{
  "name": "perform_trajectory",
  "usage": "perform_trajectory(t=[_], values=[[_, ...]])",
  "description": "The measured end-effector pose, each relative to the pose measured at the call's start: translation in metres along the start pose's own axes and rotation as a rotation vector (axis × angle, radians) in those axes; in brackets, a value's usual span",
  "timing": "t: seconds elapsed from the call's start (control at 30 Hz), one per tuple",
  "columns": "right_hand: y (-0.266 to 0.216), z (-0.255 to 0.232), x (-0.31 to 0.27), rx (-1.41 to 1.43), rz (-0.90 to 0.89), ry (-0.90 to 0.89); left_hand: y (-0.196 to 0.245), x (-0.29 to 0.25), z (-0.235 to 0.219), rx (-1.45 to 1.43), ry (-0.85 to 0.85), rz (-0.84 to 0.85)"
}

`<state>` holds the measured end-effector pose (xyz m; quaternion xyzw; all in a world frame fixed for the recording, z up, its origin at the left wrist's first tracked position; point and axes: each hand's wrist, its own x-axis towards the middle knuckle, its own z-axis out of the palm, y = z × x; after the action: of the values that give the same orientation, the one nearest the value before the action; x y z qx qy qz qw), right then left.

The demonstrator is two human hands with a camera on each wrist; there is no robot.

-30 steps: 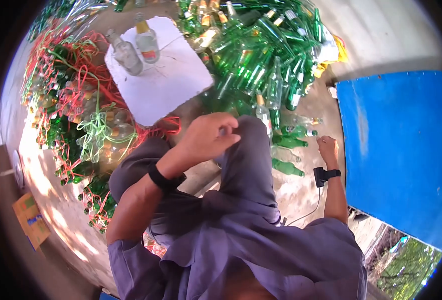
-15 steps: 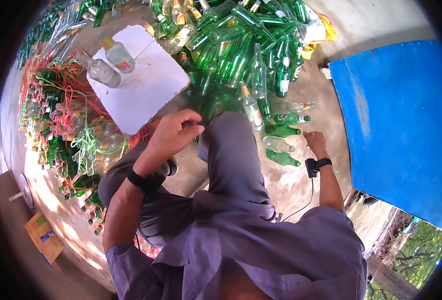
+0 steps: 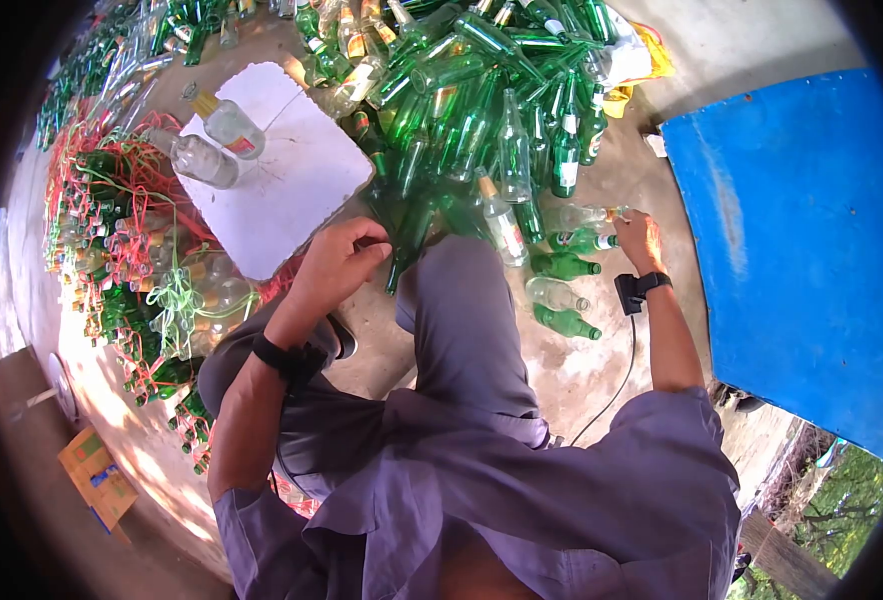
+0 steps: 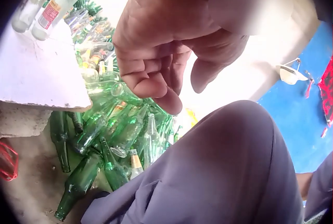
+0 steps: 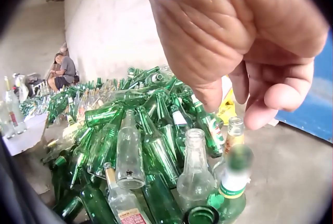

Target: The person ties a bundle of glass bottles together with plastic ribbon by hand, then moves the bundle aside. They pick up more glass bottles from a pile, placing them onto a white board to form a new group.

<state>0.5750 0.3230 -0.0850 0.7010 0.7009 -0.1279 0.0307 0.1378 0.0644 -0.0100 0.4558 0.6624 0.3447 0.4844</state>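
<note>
**Right hand reaching for a clear bottle lying at the edge of the heap**

Head view: I am sitting on the concrete ground with my right hand (image 3: pixel 643 240) stretched out over the neck end of a clear glass bottle with a gold cap (image 3: pixel 590 214), lying on its side beside a green glass bottle with a white neck label (image 3: pixel 582 240). Whether my fingers are already touching it I cannot tell. My left hand (image 3: pixel 340 262) is hovering near my knee, just below the white foam slab (image 3: pixel 292 190).

Left wrist view: my left hand (image 4: pixel 171 37) is hanging with its fingers loosely curled, holding nothing, above the pile of green glass bottles (image 4: pixel 112 130).

Right wrist view: my right hand (image 5: pixel 234 37) is held with its fingers half bent and parted, nothing in them, directly above an upright clear glass bottle neck (image 5: pixel 195 167) and a green neck with a white label (image 5: pixel 229 182).

Handling judgement: the bottle looks empty, so probably light, but it is rigid, smooth and breakable, and it is lying against other glass. I am judging the neck, just under the cap, as the best hold: narrow enough to wrap, and lifting there should avoid knocking its neighbours.
</note>
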Motion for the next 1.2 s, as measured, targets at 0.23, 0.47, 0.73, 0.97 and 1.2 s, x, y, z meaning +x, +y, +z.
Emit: perform_trajectory(t=[0.23,0.47,0.73,0.97,1.2], values=[[-0.013,0.045,0.023,-0.088,-0.037,-0.121,0.000,0.004,0.001,-0.009,0.000,-0.011],[-0.022,0.063,0.022,-0.056,-0.066,0.013,-0.005,0.005,0.003,-0.020,0.036,-0.015],[-0.036,0.047,0.012,-0.126,-0.169,0.063,-0.016,0.004,0.005,0.008,0.068,0.083],[-0.052,0.008,0.001,-0.120,-0.241,0.144,-0.014,-0.002,0.002,0.076,0.116,0.154],[-0.119,-0.066,-0.040,-0.160,-0.409,0.162,-0.017,-0.007,0.000,0.160,0.183,0.197]])
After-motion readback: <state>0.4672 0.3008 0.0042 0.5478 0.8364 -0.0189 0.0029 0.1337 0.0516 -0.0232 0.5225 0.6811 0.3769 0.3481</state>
